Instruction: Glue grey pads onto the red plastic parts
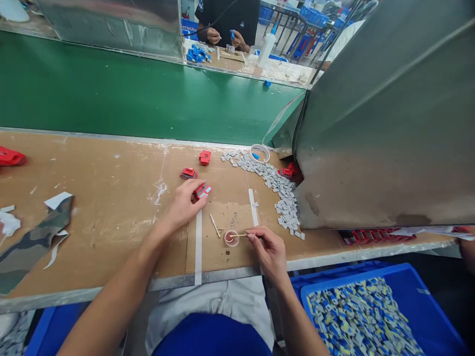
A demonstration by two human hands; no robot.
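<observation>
My left hand (184,202) is stretched out over the brown worktable (111,198) and grips a small red plastic part (203,190) with a pale blue end. My right hand (269,247) pinches a thin wooden stick (239,235) whose tip rests in a small round pinkish dish (232,238). A second wooden stick (214,225) lies just left of the dish. Two more red parts (189,173) (205,157) sit on the table beyond my left hand.
A curved trail of several small grey pieces (282,190) runs to a metal chute (386,128). A tape roll (260,153) lies by the green conveyor (129,94). A blue bin of small parts (365,316) sits lower right. Across the conveyor, another person's hands (213,35) work.
</observation>
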